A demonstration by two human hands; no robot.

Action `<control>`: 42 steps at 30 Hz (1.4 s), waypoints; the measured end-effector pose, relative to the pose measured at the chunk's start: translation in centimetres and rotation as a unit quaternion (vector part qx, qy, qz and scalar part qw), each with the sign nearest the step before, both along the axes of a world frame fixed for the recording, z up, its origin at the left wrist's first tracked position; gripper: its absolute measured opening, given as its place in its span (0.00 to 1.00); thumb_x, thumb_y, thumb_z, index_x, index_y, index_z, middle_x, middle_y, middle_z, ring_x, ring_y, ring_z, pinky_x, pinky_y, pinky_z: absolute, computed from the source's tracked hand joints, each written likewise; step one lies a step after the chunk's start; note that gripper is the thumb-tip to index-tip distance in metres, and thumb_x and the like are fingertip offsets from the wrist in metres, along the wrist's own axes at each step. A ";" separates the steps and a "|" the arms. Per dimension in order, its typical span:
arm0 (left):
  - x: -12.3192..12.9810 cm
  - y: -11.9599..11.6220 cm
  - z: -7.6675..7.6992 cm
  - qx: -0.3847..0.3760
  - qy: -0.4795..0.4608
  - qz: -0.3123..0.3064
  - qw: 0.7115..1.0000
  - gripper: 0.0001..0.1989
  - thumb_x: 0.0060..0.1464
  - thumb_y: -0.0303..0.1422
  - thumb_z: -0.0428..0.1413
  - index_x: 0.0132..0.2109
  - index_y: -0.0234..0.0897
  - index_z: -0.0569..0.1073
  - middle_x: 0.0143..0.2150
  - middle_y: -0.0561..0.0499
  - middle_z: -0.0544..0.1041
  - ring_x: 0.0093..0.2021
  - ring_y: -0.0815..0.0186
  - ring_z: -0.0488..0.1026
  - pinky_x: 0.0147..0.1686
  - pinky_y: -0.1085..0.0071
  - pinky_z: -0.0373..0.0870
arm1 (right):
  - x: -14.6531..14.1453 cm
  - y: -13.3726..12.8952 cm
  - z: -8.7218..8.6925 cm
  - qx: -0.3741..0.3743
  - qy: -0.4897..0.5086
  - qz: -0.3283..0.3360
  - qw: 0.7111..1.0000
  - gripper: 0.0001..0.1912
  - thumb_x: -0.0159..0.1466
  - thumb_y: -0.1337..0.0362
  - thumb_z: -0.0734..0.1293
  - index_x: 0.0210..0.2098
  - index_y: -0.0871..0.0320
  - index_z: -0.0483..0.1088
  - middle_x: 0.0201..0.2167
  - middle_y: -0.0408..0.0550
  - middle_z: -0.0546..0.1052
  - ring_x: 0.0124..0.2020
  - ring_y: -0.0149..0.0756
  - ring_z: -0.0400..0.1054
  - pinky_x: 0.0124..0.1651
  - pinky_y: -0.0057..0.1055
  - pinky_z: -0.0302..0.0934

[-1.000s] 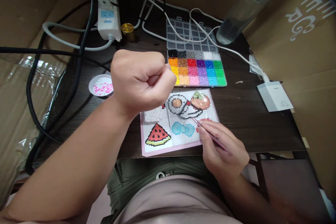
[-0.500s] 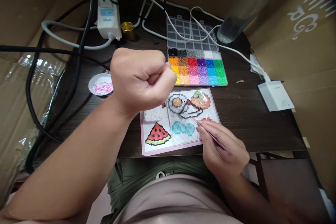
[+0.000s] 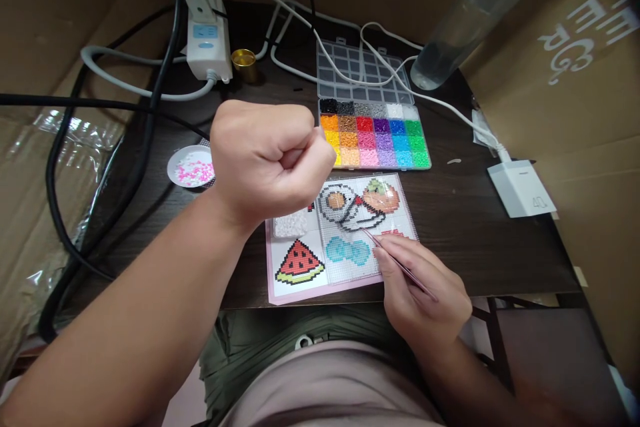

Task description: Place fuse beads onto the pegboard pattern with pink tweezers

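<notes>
My left hand (image 3: pixel 270 153) is raised over the table as a closed fist, and nothing shows in it. Slim pinkish tweezers (image 3: pixel 405 267) are pinched in my right hand (image 3: pixel 425 287), their tips at the lower black outline of a pattern. Under those tips lies a clear pegboard (image 3: pixel 350 267) over a pattern sheet (image 3: pixel 305 290) with a watermelon slice, blue bow and fried egg. Black beads (image 3: pixel 369 225) trace part of an outline there. A small clear box of white beads (image 3: pixel 290 225) sits on the sheet, partly hidden by my left hand.
Behind the sheet, a bead organizer (image 3: pixel 375 169) stands open with many colours. A white dish (image 3: pixel 175 167) of pink and white beads is at left. Around are a gold cup (image 3: pixel 244 67), power strip (image 3: pixel 209 47), cables, a clear cylinder (image 3: pixel 435 67), white charger (image 3: pixel 523 187) and cardboard walls.
The view has shifted slightly, so the table things appear a little lower. Both hands keep nearly the same pose, with the tweezer tips still at the black outline.
</notes>
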State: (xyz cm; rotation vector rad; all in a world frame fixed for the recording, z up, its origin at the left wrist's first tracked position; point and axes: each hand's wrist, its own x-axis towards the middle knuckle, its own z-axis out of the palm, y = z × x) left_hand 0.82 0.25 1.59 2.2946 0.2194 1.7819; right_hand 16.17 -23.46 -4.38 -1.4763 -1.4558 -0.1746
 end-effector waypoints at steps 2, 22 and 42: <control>0.0 0.0 0.0 -0.006 0.003 0.004 1.000 0.30 0.62 0.25 0.63 0.28 0.40 0.46 0.21 0.60 0.40 0.19 0.77 0.36 0.19 0.66 0.41 | 0.0 0.0 0.0 0.002 0.001 -0.002 1.000 0.14 0.74 0.80 0.79 0.47 0.54 0.92 0.40 0.50 0.96 0.37 0.45 0.95 0.46 0.34 0.94; -0.2 0.2 0.0 0.030 -0.009 -0.033 0.999 0.27 0.52 0.16 0.59 0.32 0.41 0.46 0.23 0.63 0.43 0.20 0.78 0.36 0.18 0.68 0.38 | -0.2 -0.1 0.2 -0.003 0.024 -0.006 1.000 0.13 0.73 0.79 0.79 0.46 0.55 0.92 0.41 0.50 0.96 0.37 0.44 0.95 0.46 0.32 0.93; 0.0 0.4 -0.3 0.040 -0.014 -0.031 0.999 0.32 0.60 0.17 0.64 0.32 0.42 0.46 0.23 0.61 0.41 0.20 0.78 0.37 0.17 0.67 0.40 | 0.0 -0.2 0.2 -0.008 0.029 -0.010 0.999 0.14 0.72 0.79 0.80 0.46 0.54 0.93 0.41 0.49 0.97 0.38 0.46 0.96 0.46 0.35 0.94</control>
